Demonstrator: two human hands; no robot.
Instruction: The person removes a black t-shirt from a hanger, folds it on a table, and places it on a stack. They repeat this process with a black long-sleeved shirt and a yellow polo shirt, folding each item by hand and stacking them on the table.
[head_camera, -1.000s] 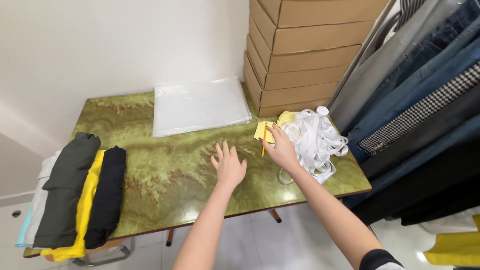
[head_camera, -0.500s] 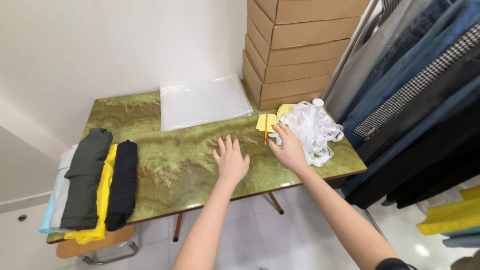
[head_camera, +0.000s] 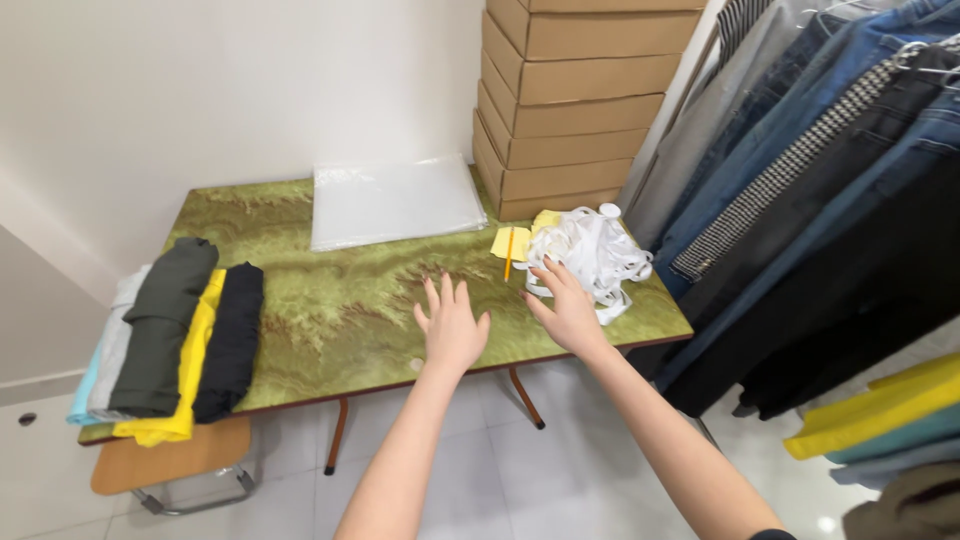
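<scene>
Resting left hand (head_camera: 452, 328) flat, fingers spread, on green marbled table (head_camera: 330, 300); right hand (head_camera: 566, 308) open, fingertips at edge of white ribbon tangle (head_camera: 593, 252) near table's right end, beside yellow notes (head_camera: 511, 243) and pencil (head_camera: 508, 254).

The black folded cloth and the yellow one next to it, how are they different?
The black folded cloth lies fully in view, while the yellow folded cloth is squeezed between the black one and a dark green cloth, mostly hidden. The yellow one reaches nearer the table edge. Both lie lengthwise, side by side.
</scene>
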